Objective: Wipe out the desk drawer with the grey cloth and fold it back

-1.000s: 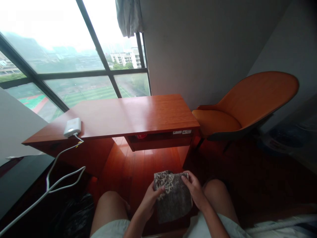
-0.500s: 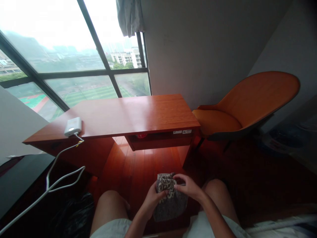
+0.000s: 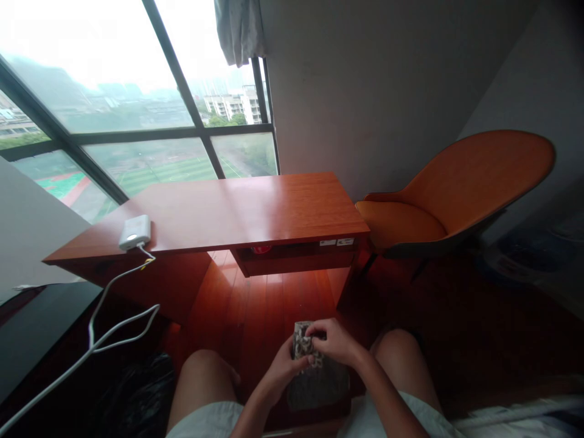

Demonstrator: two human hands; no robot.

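Note:
Between my knees, above the floor, I hold a dark grey cloth (image 3: 318, 387) with a pale curly pattern on its upper part. Whether it is a pouch or a folded towel I cannot tell. My left hand (image 3: 285, 367) grips its left edge, thumb across the patterned front and fingers behind. At the upper right, my right hand (image 3: 332, 340) pinches the patterned part between thumb and fingers. The plain lower part hangs down below both hands.
Ahead stands a reddish wooden desk (image 3: 237, 210) with a white charger-like box (image 3: 135, 232) and its white cable (image 3: 119, 275). An orange chair (image 3: 479, 182) is at the right. A black plastic bag (image 3: 141, 395) lies by my left leg.
My right hand has moved left, inward over the patterned part, and now pinches it nearer the middle. The cloth's upper part is more bunched, and its lower part has shifted slightly right.

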